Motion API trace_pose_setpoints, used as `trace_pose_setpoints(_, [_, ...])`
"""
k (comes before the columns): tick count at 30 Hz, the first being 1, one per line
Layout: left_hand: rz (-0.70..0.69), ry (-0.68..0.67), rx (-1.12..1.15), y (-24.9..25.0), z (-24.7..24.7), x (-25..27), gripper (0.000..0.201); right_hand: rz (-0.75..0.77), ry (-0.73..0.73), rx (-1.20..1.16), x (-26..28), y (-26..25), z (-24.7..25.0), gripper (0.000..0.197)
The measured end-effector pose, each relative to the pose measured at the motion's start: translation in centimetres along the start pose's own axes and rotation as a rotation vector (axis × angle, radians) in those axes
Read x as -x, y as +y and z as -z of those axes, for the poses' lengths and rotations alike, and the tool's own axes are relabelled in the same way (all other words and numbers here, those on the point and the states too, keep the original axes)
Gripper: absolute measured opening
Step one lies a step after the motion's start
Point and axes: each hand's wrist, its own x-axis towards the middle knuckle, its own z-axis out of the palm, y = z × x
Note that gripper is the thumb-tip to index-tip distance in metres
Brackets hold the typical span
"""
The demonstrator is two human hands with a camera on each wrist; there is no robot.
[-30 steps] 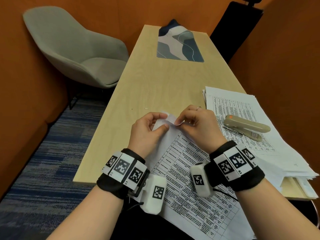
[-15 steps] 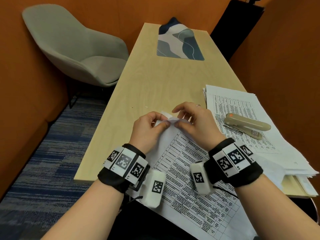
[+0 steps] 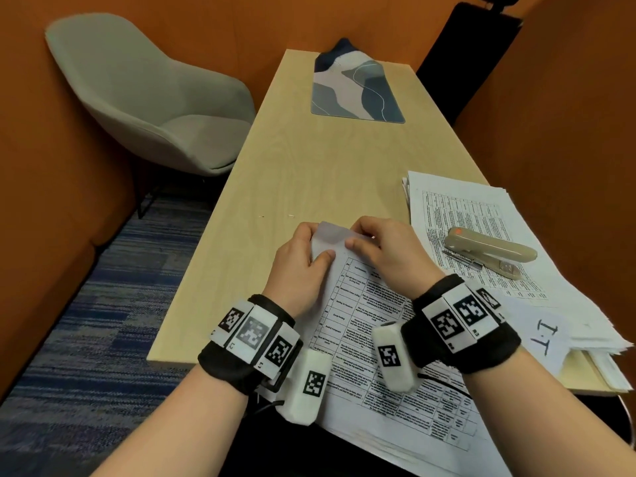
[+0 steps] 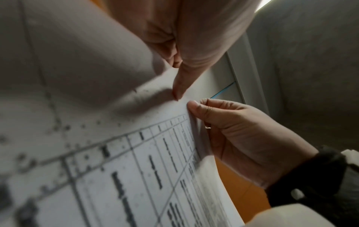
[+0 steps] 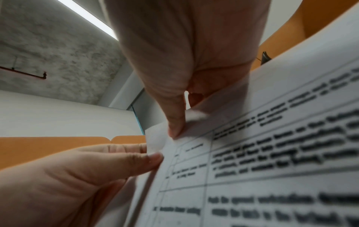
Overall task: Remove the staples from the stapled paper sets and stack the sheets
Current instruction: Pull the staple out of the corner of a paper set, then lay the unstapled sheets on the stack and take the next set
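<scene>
We see the right hand (image 5: 186,64) pinching the top corner of the printed paper set (image 5: 272,161), while the left hand (image 5: 73,176) pinches its edge just beside.

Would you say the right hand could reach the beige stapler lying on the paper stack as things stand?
Probably yes, once freed: the beige stapler lies uncovered on the paper stack just beside the right hand, with nothing between them. For now that hand pinches the printed paper set.

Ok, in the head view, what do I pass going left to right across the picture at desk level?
Grey chair → left hand → right hand, both pinching the paper set's top corner → beige stapler lying on the paper stack.
</scene>
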Motion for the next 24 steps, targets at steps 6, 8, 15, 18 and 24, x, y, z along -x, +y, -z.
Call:
trace_pose_setpoints(6, [-0.036, 0.101, 0.124, -0.4, -0.1, 0.2, 0.039, -0.118, -0.046, 0.044, 0.6, 0.6, 0.8, 0.041])
trace_pose_setpoints(8, [-0.083, 0.133, 0.146, -0.3, 0.0, 0.0, 0.043, -0.176, -0.181, 0.099, 0.7, 0.8, 1.9, 0.036])
trace_pose_setpoints(15, [0.012, 0.479, 0.084, 0.4, 2.2, -1.9, 0.081, -0.140, 0.089, -0.324, -0.3, 0.7, 8.8, 0.012])
trace_pose_setpoints(18, [0.107, 0.366, 0.338, 1.5, 2.9, -3.3, 0.101, -0.055, 0.271, -0.614, -0.6, -0.1, 12.0, 0.017])
trace_pose_setpoints(24, [-0.215, 0.195, 0.421, 6.3, 3.8, -6.3, 0.030, 0.036, 0.487, -0.897, -1.5, -2.3, 13.2, 0.019])
